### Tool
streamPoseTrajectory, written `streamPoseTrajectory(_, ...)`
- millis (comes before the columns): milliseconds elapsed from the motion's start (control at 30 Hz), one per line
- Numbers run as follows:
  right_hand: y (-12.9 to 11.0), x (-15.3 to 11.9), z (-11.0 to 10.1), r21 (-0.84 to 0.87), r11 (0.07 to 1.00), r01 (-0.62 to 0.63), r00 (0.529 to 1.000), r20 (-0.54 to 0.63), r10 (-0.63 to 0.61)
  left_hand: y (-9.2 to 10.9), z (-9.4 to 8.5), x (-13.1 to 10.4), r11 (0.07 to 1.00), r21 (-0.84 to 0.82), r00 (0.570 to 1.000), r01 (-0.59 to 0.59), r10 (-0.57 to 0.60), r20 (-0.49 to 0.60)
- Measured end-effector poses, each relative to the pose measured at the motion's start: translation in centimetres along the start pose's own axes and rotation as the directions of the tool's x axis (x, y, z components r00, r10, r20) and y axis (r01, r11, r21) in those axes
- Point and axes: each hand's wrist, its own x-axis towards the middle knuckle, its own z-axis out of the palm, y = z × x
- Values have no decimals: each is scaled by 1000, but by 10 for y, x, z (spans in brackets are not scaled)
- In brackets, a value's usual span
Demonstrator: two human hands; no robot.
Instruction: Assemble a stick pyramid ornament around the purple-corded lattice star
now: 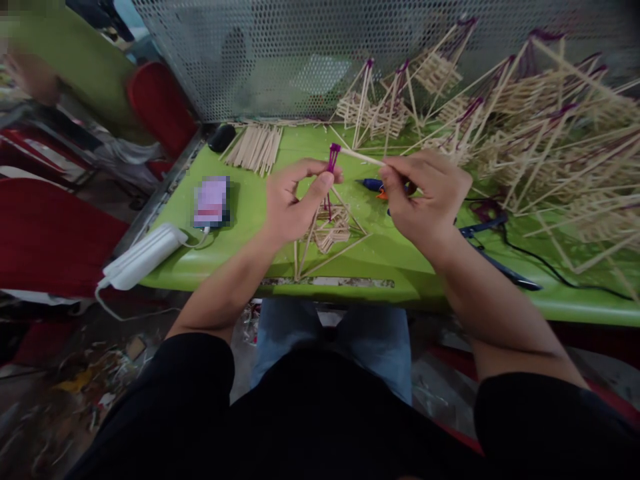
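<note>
My left hand (300,197) pinches a bundle of purple string (333,160) between thumb and fingers. Below it a small frame of wooden sticks (333,229) stands on the green table (250,260). My right hand (425,193) is closed on one end of a pale stick (363,157), whose other end touches the knotted top of the string. Just behind my right hand lies a blue tool with an orange part (371,183), partly hidden by the fingers.
Several stick structures with purple string (545,127) crowd the right side. Loose sticks (254,148), a black mouse-like object (221,137), a phone (212,201) and a white device (145,256) lie at left. A perforated metal panel (280,60) stands behind.
</note>
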Motion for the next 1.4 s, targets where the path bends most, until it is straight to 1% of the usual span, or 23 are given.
streamPoseTrajectory(133, -2, 0, -3, 26, 1000, -2, 1000, -7, 2, -5, 2, -2, 997, -42, 998, 60, -61, -24)
streamPoseTrajectory(267, -5, 0, -2, 17, 1000, 1, 1000, -27, 0, -4, 4, -3, 997, -7, 995, 76, -76, -62)
streamPoseTrajectory(400, -9, -2, 1, -13, 1000, -8, 999, -47, 7, -1, 6, -5, 996, 73, 994, 53, -46, -98)
streamPoseTrajectory(467, -11, -2, 1, -43, 999, 1, 998, -56, -4, 0, 6, -5, 996, 86, 994, 29, -20, -107)
streamPoseTrajectory(567, -13, -2, 1, -79, 997, 8, 998, -65, -14, 1, 5, -3, 996, 89, 996, 16, -8, -90)
streamPoseTrajectory(733, -13, -4, 2, -66, 998, 21, 997, -77, -26, 2, 4, -2, 995, 102, 997, -4, 12, -77)
streamPoseTrajectory(833, -12, -5, 2, -52, 999, -11, 997, -78, 7, 0, 3, -3, 998, 63, 996, 29, -24, -81)
streamPoseTrajectory(900, -11, -5, 1, -35, 999, -30, 997, -79, 27, -5, 2, -3, 998, 12, 994, 67, -66, -82)
streamPoseTrajectory(967, -9, -4, -1, -25, 999, -30, 997, -76, 28, -12, 0, -4, 996, -56, 993, 71, -75, -88)
streamPoseTrajectory(1067, -6, -1, -2, -19, 1000, -8, 996, -85, 7, -20, -5, -2, 990, -135, 994, 47, -59, -90)
streamPoseTrajectory(1133, -2, 2, -3, -30, 1000, 1, 996, -87, -3, -21, -9, 1, 987, -144, 994, 66, -78, -80)
streamPoseTrajectory(1267, 9, 5, -5, -62, 997, 49, 996, -70, -53, -17, -12, 4, 977, -168, 986, 131, -147, -83)
streamPoseTrajectory(1333, 15, 6, -7, -48, 994, 97, 992, -75, -100, -15, -12, 5, 973, -187, 985, 138, -155, -77)
streamPoseTrajectory(1400, 18, 6, -9, -56, 992, 112, 990, -77, -116, -15, -11, 5, 974, -182, 987, 132, -146, -65)
